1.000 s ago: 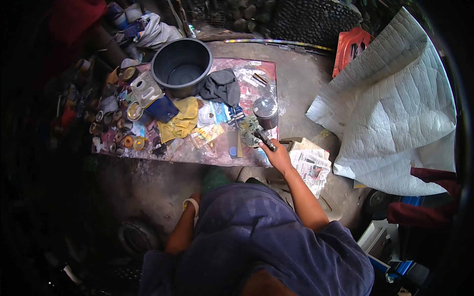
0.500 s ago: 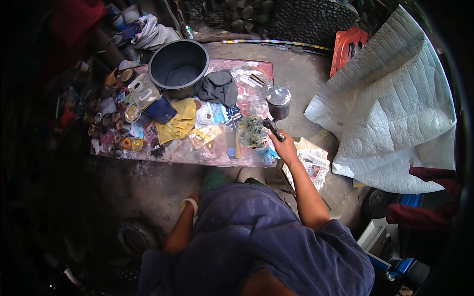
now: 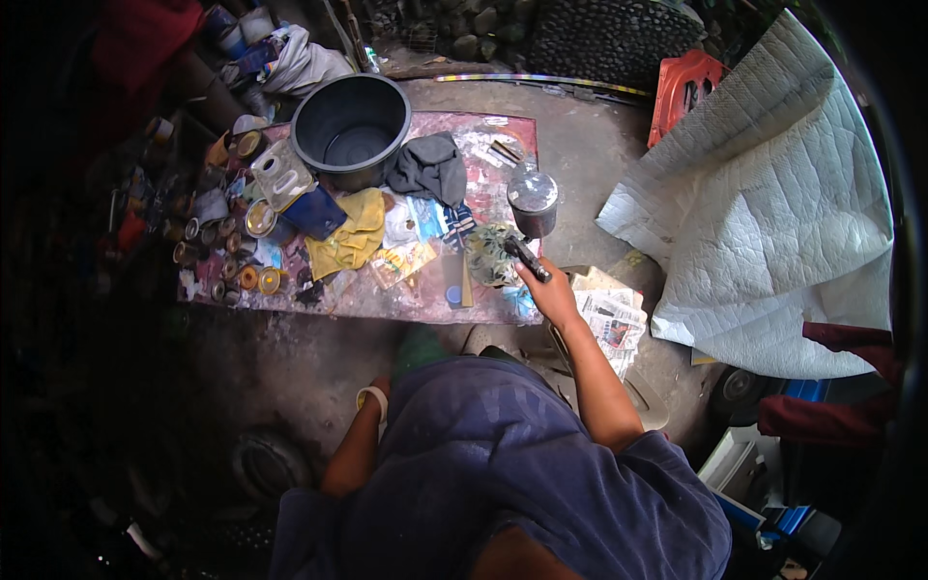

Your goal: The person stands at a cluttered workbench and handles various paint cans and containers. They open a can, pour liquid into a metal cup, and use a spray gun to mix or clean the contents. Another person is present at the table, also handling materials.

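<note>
My right hand (image 3: 549,288) is closed around the dark handle of a spray gun (image 3: 528,259). A round metal paint cup (image 3: 533,193) with a speckled grey lid is at the gun's far end. The gun hangs over the right end of a paint-stained table (image 3: 387,302), above a green leaf-patterned cloth (image 3: 490,253). A light blue cloth (image 3: 523,305) lies close to the hand. My left hand (image 3: 381,385) is low beside my body, with a pale band at the wrist; its fingers are hidden against my clothes.
On the table are a black basin (image 3: 350,126), a grey cloth (image 3: 427,170), a yellow cloth (image 3: 346,234), a blue container (image 3: 315,215) and several paint cans (image 3: 269,281). Newspapers (image 3: 613,319) lie on a chair at right. A large silvery sheet (image 3: 764,222) stands beyond, near an orange panel (image 3: 681,95).
My right hand and the spray gun have shifted slightly left, and the cup has moved left and a little farther away. My left arm stays where it was.
</note>
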Demonstrator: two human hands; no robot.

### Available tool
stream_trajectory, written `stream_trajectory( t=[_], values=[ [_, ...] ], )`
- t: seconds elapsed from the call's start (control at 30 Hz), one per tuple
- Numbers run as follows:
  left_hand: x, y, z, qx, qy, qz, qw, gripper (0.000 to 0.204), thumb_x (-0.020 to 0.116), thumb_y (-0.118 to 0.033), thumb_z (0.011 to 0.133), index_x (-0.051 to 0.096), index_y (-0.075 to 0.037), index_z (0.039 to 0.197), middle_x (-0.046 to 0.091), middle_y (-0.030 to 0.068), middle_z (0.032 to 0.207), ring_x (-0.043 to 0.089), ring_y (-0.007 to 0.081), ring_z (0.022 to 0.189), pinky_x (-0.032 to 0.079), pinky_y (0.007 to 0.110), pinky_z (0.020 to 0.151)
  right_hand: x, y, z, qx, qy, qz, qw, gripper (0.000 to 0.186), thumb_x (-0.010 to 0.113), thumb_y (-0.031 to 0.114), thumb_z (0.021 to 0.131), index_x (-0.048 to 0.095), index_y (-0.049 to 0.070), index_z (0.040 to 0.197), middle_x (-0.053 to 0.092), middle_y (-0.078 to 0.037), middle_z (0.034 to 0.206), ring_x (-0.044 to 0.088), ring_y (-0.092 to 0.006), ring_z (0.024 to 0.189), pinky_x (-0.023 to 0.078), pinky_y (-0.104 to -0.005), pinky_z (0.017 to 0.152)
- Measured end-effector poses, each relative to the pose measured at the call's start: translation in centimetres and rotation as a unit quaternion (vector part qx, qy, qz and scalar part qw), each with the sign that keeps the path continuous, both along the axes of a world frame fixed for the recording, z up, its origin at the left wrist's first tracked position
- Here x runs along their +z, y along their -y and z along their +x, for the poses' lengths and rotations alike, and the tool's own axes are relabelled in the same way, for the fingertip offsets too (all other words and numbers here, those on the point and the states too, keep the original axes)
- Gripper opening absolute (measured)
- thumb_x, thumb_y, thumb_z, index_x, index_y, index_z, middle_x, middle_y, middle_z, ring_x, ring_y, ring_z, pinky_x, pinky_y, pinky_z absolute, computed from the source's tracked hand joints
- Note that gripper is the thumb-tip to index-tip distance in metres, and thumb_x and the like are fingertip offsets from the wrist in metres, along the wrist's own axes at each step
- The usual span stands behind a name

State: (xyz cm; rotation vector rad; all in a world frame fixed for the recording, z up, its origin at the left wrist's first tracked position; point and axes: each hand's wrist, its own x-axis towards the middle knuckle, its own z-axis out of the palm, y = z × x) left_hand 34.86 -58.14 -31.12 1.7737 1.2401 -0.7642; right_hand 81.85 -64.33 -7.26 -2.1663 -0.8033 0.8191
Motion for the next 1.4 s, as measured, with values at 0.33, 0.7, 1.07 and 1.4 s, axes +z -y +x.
stream_trajectory(
  t=[0.33, 0.7, 1.07, 1.4],
  values=[
    [0.0, 0.0, 0.2, -0.019, -0.027, -0.028, 0.999, 0.035, 0.058, -0.027, 0.091, 0.071, 0.004, 0.101, 0.069, 0.029, 0.101, 0.068, 0.0429, 0.1, 0.05, 0.048, 0.081, 0.1, 2.2, 0.5, -0.033, -0.012, -0.02, 0.999, 0.048, 0.065, 0.05, 0.092, 0.069, 0.004, 0.107, 0.07, -0.021, 0.089, 0.067, -0.0383, 0.085, 0.05, -0.0407, 0.078],
    [0.1, 0.1, 0.9, 0.014, -0.056, -0.018, 0.998, 0.031, 0.048, -0.02, 0.098, 0.069, 0.002, 0.099, 0.068, 0.0288, 0.1, 0.067, 0.0427, 0.1, 0.051, 0.048, 0.077, -1.8, 4.2, 0.4, -0.069, -0.04, 0.007, 0.997, 0.046, 0.066, 0.05, 0.092, 0.067, 0.005, 0.101, 0.069, -0.019, 0.087, 0.067, -0.0348, 0.082, 0.049, -0.0402, 0.076],
    [4.2, 0.4, 2.4, 0.048, -0.011, -0.064, 0.997, 0.031, 0.053, -0.02, 0.095, 0.069, 0.003, 0.107, 0.068, 0.0285, 0.106, 0.066, 0.043, 0.101, 0.051, 0.048, 0.079, -1.3, 4.5, 0.4, -0.026, -0.024, 0.004, 0.999, 0.047, 0.067, 0.05, 0.092, 0.068, 0.005, 0.106, 0.07, -0.02, 0.088, 0.068, -0.0365, 0.083, 0.05, -0.0401, 0.077],
    [1.6, 0.2, 1.3, -0.084, -0.083, -0.041, 0.992, 0.032, 0.055, -0.024, 0.094, 0.069, 0.004, 0.103, 0.069, 0.027, 0.104, 0.066, 0.0429, 0.103, 0.051, 0.049, 0.08, 0.3, 5.0, -0.2, -0.017, -0.002, -0.004, 1.0, 0.043, 0.067, 0.047, 0.092, 0.065, 0.004, 0.097, 0.069, -0.02, 0.082, 0.068, -0.0385, 0.08, 0.049, -0.0425, 0.07]
  ],
)
